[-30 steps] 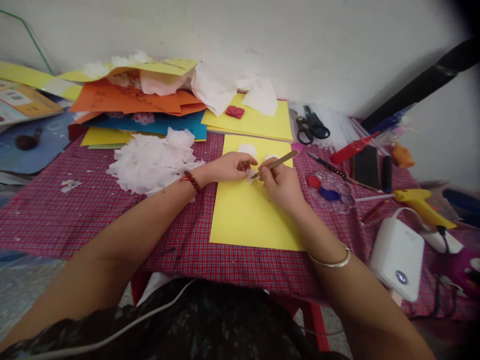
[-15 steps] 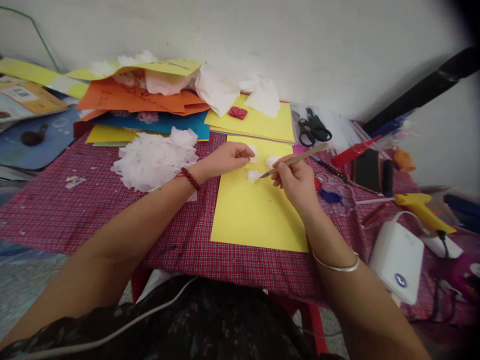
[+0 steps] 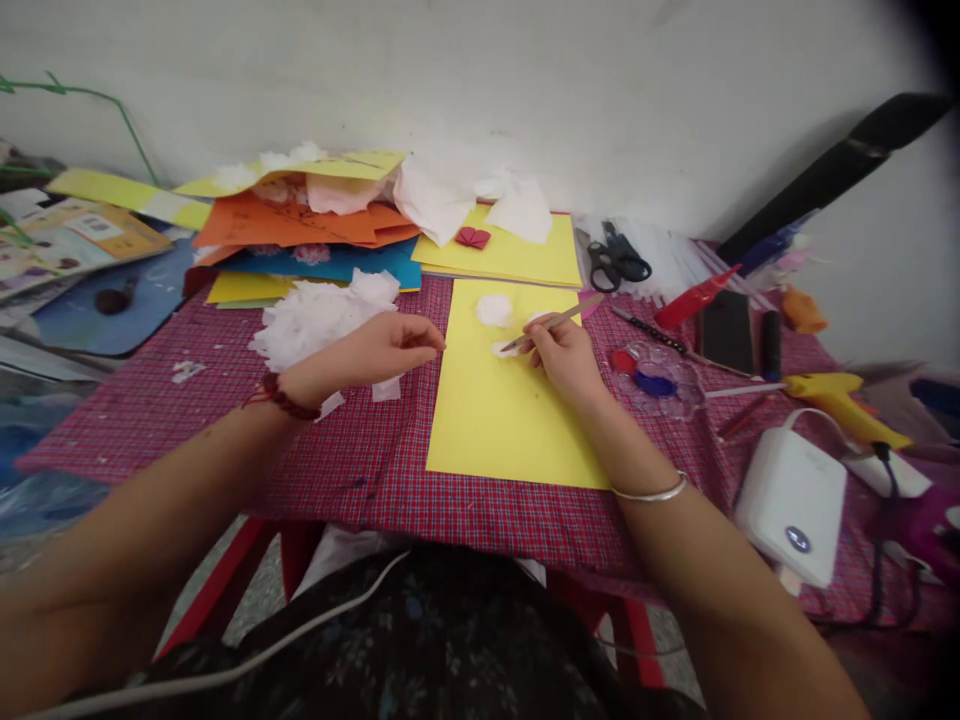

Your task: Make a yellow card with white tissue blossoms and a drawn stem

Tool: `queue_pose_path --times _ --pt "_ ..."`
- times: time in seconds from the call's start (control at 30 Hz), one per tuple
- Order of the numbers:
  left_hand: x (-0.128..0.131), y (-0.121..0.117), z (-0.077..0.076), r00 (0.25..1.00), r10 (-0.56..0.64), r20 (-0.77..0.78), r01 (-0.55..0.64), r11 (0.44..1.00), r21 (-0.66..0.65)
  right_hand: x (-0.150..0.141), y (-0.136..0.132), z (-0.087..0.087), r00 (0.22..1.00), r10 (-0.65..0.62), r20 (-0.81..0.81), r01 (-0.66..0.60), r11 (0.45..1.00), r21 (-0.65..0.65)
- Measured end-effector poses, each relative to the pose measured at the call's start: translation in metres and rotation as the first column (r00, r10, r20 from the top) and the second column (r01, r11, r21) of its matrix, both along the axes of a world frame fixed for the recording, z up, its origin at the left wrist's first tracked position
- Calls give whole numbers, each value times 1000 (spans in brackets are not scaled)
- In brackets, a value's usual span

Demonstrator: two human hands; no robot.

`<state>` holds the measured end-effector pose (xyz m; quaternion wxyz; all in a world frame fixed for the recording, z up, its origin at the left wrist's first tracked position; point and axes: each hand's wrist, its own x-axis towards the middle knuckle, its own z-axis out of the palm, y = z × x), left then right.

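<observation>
My right hand (image 3: 564, 352) is closed around a slim tan paintbrush-like stick (image 3: 566, 314). Its dark tip points down at a small white tissue piece (image 3: 501, 349) on the yellow sheet (image 3: 510, 430). Farther up that sheet lies a round white tissue tuft (image 3: 494, 310); another white tuft shows partly behind my right fingers. My left hand (image 3: 394, 345) hovers just left of the sheet, fingers loosely curved and thumb apart, with nothing visible in it. It partly covers a pile of white tissue pieces (image 3: 311, 320).
Behind lie a yellow pad (image 3: 540, 258) with a red folded-paper piece (image 3: 472, 238), and stacked coloured papers (image 3: 300, 222). To the right are black scissors (image 3: 616, 260), a palette (image 3: 679, 385), a red tube (image 3: 697, 298), a yellow glue gun (image 3: 840, 395) and a white box-shaped device (image 3: 791, 500).
My left hand has drawn back left from the tissue on the sheet toward the pile. My right hand stays by the small tissue piece, its stick tip now over it.
</observation>
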<state>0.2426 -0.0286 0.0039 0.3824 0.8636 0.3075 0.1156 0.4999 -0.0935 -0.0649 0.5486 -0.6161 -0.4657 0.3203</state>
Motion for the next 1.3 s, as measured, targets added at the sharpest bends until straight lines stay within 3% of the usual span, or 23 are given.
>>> queue_pose_path --times 0.2,0.37,0.6,0.8,0.97,1.1,1.3 --pt "-42 -13 -6 985 43 -166 3 964 266 -2 -2 5 999 -49 -11 48 999 -20" --pt "-63 -17 -4 950 112 -292 -3 937 349 5 -8 12 992 -105 -63 107 994 22" --pt "-60 -20 -18 924 75 -376 109 889 445 8 -18 18 992 -102 -75 106 993 44" --pt "-53 -13 -23 906 161 -391 55 872 486 7 -22 24 990 -79 -114 88 994 70" --pt "-56 -8 -21 958 225 -178 -134 900 415 12 -21 24 986 -111 -123 124 987 104" --pt "-45 -9 -9 949 309 60 -314 927 203 18 -19 24 985 -113 -134 127 986 104" --pt "13 -18 6 947 246 205 -222 966 -133 25 -16 23 985 -113 -127 122 991 61"
